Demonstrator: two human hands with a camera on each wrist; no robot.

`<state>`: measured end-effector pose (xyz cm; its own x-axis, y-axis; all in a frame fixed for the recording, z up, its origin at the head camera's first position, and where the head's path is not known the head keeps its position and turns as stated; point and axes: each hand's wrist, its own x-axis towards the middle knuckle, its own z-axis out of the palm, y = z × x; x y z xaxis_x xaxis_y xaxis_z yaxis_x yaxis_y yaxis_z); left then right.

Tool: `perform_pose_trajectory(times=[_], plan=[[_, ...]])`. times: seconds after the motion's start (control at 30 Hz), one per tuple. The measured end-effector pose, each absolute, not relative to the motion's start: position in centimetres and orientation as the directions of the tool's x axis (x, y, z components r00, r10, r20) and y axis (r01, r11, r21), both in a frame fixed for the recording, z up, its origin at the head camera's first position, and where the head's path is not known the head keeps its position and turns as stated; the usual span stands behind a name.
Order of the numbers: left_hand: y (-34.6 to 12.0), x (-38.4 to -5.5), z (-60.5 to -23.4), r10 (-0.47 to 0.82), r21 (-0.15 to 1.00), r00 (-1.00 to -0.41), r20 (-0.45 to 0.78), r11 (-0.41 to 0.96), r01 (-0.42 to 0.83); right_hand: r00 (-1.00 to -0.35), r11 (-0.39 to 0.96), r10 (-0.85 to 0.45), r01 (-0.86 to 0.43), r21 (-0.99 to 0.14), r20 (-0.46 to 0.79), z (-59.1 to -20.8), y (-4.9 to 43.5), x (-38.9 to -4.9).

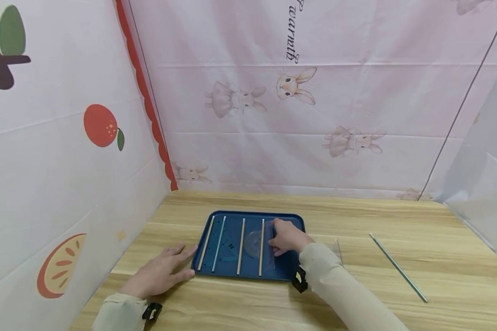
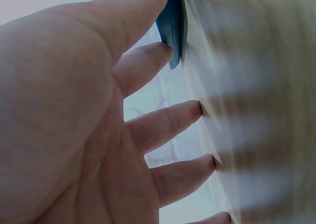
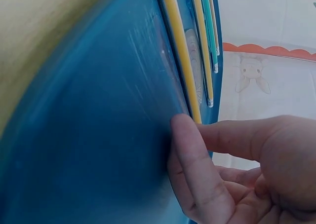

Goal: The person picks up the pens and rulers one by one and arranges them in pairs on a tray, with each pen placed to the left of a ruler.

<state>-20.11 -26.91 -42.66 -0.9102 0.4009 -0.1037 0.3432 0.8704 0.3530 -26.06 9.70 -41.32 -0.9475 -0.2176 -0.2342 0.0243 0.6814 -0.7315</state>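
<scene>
A blue tray (image 1: 287,271) lies on the table with several pencils set lengthwise across it, among them a green pencil (image 1: 218,243) and a gold pencil (image 1: 262,248). Between them lie a clear triangular set square (image 1: 229,252) and a round clear protractor (image 1: 252,244). My right hand (image 1: 289,236) reaches over the tray's right part. Its thumb and index finger (image 3: 186,140) pinch a clear ruler (image 1: 270,257) beside the rightmost gold pencil. The left hand (image 1: 161,271) is spread at the tray's left edge, thumb and index finger touching the rim (image 2: 173,31), other fingertips on the table.
On the wooden table (image 1: 451,239), another green pencil (image 1: 397,266) lies slanted at the right. A clear plastic piece (image 1: 337,248) shows partly behind the right sleeve. Printed cloths (image 1: 248,156) hang behind the table and at both sides.
</scene>
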Motion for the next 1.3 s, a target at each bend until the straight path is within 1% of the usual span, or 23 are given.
perform_pose_trajectory(times=[0.77, 1.0, 1.3], plan=[[-26.9, -20.1, -42.8, 0.405, 0.353, -0.91, -0.089, 0.867, 0.351, -0.945, 0.703, -0.218, 0.021, -0.711, -0.244, -41.4, 10.0, -26.2], [-26.9, -20.1, -42.8, 0.411, 0.357, -0.907, -0.091, 0.864, 0.355, -0.945, 0.715, -0.23, -0.001, -0.7, -0.233, -41.3, 10.3, -26.1], [-26.8, -20.3, -42.7, 0.396, 0.355, -0.913, -0.102, 0.871, 0.338, -0.944, 0.681, -0.254, -0.018, -0.732, -0.213, -40.4, 11.2, -25.6]])
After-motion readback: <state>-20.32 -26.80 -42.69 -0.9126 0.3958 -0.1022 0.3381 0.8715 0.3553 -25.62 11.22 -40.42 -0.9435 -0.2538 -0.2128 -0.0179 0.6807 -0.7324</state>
